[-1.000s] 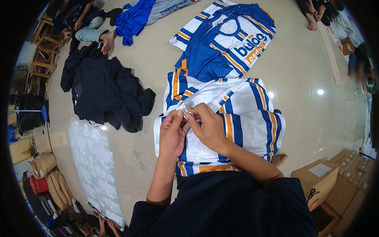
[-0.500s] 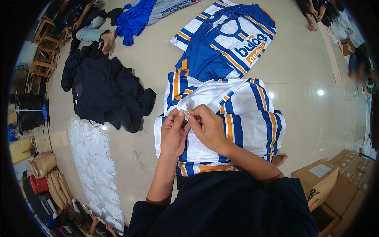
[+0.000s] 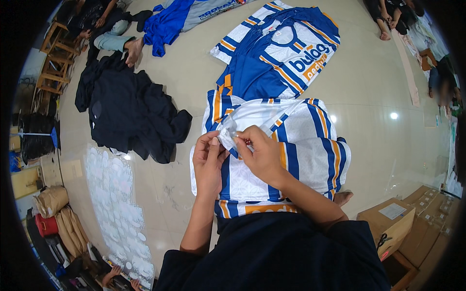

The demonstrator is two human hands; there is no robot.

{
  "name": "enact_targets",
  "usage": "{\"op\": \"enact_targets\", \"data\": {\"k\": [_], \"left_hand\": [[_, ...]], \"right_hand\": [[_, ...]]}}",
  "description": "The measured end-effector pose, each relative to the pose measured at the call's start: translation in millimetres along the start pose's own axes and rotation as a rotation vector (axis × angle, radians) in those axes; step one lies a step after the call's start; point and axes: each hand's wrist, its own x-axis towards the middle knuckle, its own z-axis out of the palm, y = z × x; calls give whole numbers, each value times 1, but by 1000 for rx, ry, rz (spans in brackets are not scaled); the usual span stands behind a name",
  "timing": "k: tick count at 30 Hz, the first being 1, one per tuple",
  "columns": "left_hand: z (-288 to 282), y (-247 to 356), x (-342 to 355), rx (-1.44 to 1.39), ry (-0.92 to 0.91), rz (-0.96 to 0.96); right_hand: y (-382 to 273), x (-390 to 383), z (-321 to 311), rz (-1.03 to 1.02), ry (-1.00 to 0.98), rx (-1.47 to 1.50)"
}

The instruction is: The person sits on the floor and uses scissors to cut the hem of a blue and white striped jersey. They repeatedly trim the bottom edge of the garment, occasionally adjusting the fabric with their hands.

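A white, blue and orange striped jersey (image 3: 306, 131) lies spread over my lap. My left hand (image 3: 208, 157) is closed, its thumb and fingers pinching a raised white edge of the jersey. Close beside it, my right hand (image 3: 263, 156) is closed too, fingertips at the same bunched cloth. Something small and shiny with a red part shows between the right fingers, too hidden to name. Just beyond my lap, more blue and white jerseys (image 3: 257, 72) lie in a loose pile on the floor.
A heap of black clothing (image 3: 131, 106) lies at left, near a patterned white sheet (image 3: 116, 203). Blue and grey garments (image 3: 170, 24) are at the far side. Cardboard boxes (image 3: 388, 218) with black-handled scissors (image 3: 383, 239) stand at right. Other people sit around the edges.
My left hand has shifted slightly left and turned, with the white cloth edge raised and opened more between my hands. My right hand has moved slightly right and up.
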Motion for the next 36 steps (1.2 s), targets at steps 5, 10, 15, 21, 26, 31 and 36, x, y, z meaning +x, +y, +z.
{"op": "enact_targets", "data": {"k": [5,10,15,21,26,31,36], "left_hand": [[10,8,-5,254,-37,49],[6,3,-3,229,-64,15],[-6,-1,-1,81,-4,-2],[-78,16,-10,273,420,237],[-295,3,-62,1639,551,-115],[-256,31,-62,1359,509,-108],[-79,45,-3,931,224,344]], "right_hand": [[0,-2,1,-158,-113,-206],[1,1,-2,-282,-183,-329],[1,2,-3,-323,-239,-299],[-1,1,-8,-206,-269,-283],[7,12,-12,71,-1,47],[24,15,-9,171,108,276],[15,9,2,152,21,274]]}}
